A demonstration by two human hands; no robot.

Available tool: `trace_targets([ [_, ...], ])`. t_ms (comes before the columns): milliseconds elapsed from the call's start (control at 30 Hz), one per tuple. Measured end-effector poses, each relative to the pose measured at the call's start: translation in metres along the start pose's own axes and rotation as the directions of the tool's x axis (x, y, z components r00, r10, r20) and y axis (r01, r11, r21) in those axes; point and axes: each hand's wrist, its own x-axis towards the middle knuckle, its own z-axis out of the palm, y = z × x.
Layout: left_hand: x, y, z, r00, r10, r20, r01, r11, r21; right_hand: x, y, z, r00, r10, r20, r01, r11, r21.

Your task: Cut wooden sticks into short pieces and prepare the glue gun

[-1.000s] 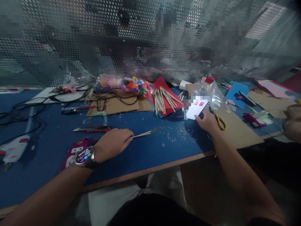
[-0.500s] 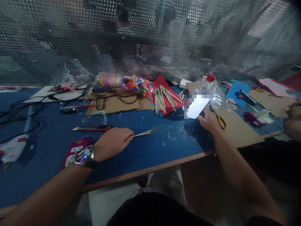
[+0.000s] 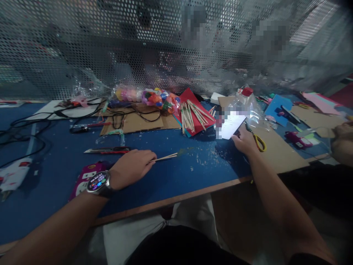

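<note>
My left hand (image 3: 135, 166), with a smartwatch (image 3: 97, 182) on its wrist, is closed around the ends of thin wooden sticks (image 3: 167, 157) that look like chopsticks and point right over the blue table (image 3: 176, 180). Just behind that hand lies a utility knife (image 3: 106, 150). A purple power strip (image 3: 85, 176) sits partly under the wrist. My right hand (image 3: 244, 140) grips a phone (image 3: 233, 125) with a bright white screen, tilted toward me; most of its fingers are hidden behind it. Yellow-handled scissors (image 3: 259, 142) rest beside the right hand.
Paper-wrapped chopsticks (image 3: 193, 116) lie on red paper (image 3: 190, 96) at the back. Bagged colourful balls (image 3: 160, 99), cardboard (image 3: 143, 119) and black cables (image 3: 41, 136) stand to the left. A hot glue gun (image 3: 16, 173) lies far left. Another person's hand (image 3: 343, 141) is at right.
Both hands hold the same things in nearly the same places. The view has shifted very slightly, and the text on the phone screen looks different.
</note>
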Motion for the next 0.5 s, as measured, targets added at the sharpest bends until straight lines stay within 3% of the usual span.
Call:
trace_targets([
  [500,-0.0001,-0.0003,0.0007,1.0,0.005,0.004,-0.005,1.0,0.007,-0.0015,0.0036,0.005,1.0,-0.003,0.02,0.003,1.0,-0.006],
])
